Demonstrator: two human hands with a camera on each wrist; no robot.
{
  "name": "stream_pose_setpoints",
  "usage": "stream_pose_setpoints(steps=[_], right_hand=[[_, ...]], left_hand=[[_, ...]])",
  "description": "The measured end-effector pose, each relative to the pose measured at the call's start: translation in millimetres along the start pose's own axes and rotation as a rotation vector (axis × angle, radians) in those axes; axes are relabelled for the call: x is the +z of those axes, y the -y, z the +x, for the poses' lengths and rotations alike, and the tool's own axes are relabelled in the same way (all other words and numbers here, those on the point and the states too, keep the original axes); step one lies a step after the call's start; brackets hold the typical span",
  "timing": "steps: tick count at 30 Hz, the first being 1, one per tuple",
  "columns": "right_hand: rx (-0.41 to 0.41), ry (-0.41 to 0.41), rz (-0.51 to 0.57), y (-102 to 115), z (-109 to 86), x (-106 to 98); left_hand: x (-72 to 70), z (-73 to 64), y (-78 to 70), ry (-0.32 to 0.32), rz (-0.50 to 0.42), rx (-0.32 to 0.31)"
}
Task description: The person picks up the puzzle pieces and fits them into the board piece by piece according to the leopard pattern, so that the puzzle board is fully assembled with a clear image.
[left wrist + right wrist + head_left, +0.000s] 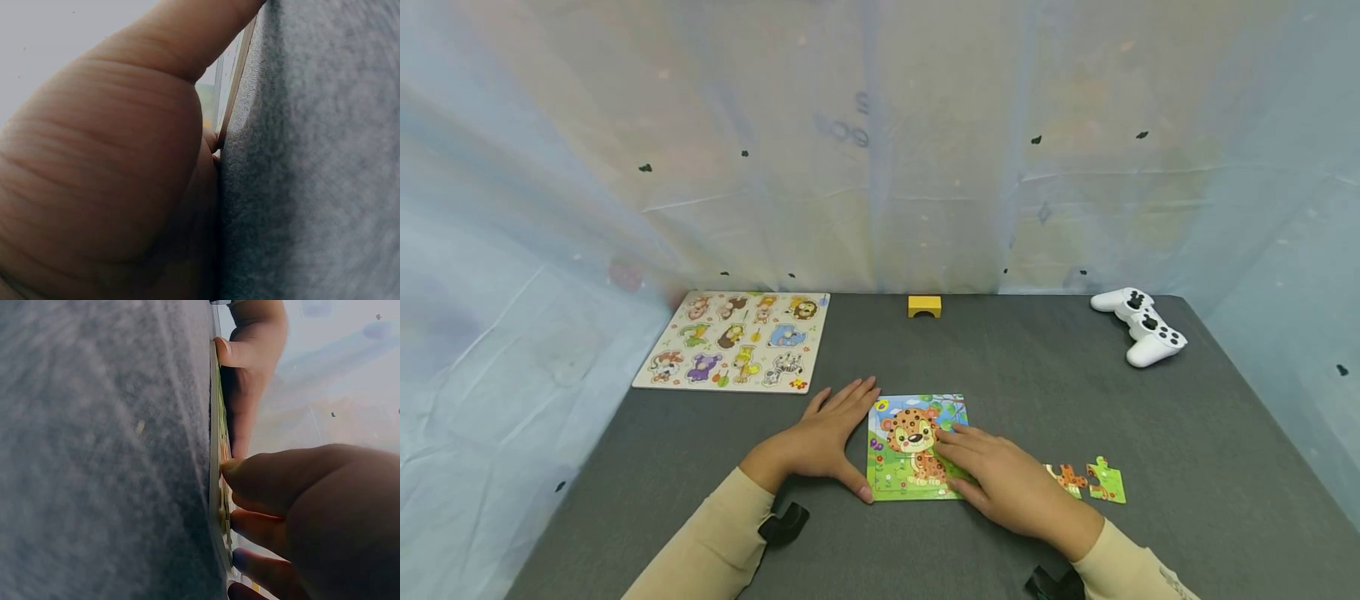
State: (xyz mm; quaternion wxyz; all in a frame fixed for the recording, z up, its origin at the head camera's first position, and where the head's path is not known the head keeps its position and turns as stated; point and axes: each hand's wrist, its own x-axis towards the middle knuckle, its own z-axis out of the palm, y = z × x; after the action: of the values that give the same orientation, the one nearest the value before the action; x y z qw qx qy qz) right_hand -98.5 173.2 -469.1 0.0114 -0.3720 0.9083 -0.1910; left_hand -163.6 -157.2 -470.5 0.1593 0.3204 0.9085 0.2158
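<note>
A square leopard jigsaw puzzle [891,482] lies flat on the dark grey table between the hands. My left hand [820,443] rests at its left side, thumb at the lower left corner and fingers stretched toward the upper left corner. Over the puzzle's right part, my right hand [1007,479] touches the surface with its fingertips and hides some of the picture. In the right wrist view, the thumb and fingertips of the right hand [262,506] meet the puzzle's face. A loose jigsaw piece [1106,482] lies right of that hand, beside another piece [1070,479] partly covered by it.
An animal peg board [752,342] lies at the back left. A yellow arch block [924,306] stands at the back edge, and a white game controller [1141,327] lies at the back right. Pale plastic sheeting [880,167] hangs behind the table.
</note>
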Motion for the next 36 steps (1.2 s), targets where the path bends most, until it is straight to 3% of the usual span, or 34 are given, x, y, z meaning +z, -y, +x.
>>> stream_pose_setpoints(steps=[7, 14, 26, 36], right_hand=[[0.005, 0.015, 0.08, -2, -3.5, 0], [0.018, 0.006, 0.306, -10, -7.9, 1], [0.051, -0.181, 0.717, -32, -24.5, -12], [0.0, -0.27, 0.887, -56, -50.9, -34]], left_hand=[[-0.9, -0.2, 0.7, 0.003, 0.003, 0.003], [-1.3, -0.4, 0.2, 0.006, 0.01, -0.001], [-0.3, -0.1, 1.4, 0.003, -0.001, -0.007], [-0.5, 0.0, 1.4, 0.005, -0.003, -0.011]])
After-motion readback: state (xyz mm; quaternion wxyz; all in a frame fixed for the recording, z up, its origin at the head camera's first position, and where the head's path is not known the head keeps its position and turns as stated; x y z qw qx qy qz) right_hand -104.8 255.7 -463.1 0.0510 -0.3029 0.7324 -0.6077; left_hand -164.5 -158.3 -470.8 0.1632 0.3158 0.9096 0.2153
